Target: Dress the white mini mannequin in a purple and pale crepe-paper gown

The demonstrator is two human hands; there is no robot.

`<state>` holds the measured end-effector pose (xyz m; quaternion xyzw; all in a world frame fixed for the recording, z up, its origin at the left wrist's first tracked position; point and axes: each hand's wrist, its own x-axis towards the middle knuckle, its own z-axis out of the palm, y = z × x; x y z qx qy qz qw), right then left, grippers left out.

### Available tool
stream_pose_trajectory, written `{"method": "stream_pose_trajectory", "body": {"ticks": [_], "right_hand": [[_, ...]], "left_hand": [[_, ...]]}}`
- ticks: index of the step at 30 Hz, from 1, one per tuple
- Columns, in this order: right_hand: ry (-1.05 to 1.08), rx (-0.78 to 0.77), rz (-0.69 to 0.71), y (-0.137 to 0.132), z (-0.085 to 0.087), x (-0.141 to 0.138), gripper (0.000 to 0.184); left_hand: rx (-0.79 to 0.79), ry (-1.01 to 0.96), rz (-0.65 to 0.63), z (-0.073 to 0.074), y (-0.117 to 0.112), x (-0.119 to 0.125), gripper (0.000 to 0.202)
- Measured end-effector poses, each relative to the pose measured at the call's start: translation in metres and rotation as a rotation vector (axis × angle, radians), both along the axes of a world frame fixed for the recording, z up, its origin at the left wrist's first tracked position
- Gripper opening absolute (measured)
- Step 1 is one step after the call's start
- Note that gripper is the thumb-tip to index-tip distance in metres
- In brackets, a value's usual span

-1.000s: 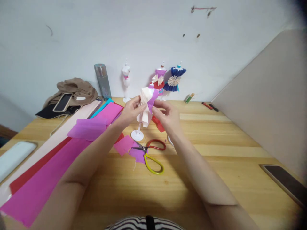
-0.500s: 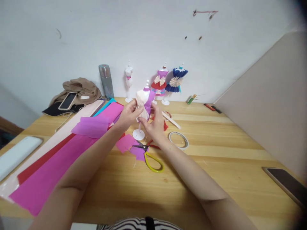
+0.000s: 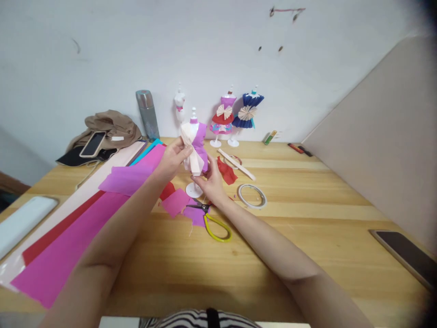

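A small white mannequin on a round stand stands upright on the wooden table. It is wrapped in cream and purple crepe paper. My left hand pinches the cream paper at its left side. Lower down, my right hand grips the bottom of the paper dress near the stand. Scissors with yellow and red handles lie just in front of the stand, on pink and purple paper scraps.
Long pink, red and cream paper sheets cover the left side. A tape ring and a red scrap lie right of the hands. Three dressed mannequins, a flask, a bag with a phone stand behind. Another phone lies right.
The mannequin has gone from tilted in the air to upright on its stand, a little further left. My right hand slid down from its chest to the dress bottom.
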<state>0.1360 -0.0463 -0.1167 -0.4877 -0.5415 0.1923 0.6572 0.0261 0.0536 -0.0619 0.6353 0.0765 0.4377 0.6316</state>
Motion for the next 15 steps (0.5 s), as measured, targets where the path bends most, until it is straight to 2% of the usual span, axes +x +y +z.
{"method": "stream_pose_trajectory", "body": {"ticks": [2, 4, 9, 13, 15], "right_hand": [[0.022, -0.016, 0.078, 0.0, 0.0, 0.003, 0.076], [0.014, -0.006, 0.125, -0.002, 0.001, 0.006, 0.063], [0.101, 0.007, 0.009, -0.001, 0.001, 0.013, 0.013], [0.183, -0.005, 0.018, 0.003, -0.002, 0.016, 0.002], [0.255, -0.018, 0.048, 0.004, -0.002, 0.015, 0.011]], "left_hand": [[0.0, -0.027, 0.001, -0.002, 0.005, 0.0, 0.032], [0.0, -0.042, -0.001, -0.004, 0.007, 0.0, 0.031], [-0.008, -0.031, -0.04, -0.002, 0.005, -0.002, 0.03], [-0.012, -0.015, -0.05, 0.0, 0.002, -0.002, 0.031], [-0.013, -0.007, -0.043, 0.0, 0.002, -0.002, 0.031]]}}
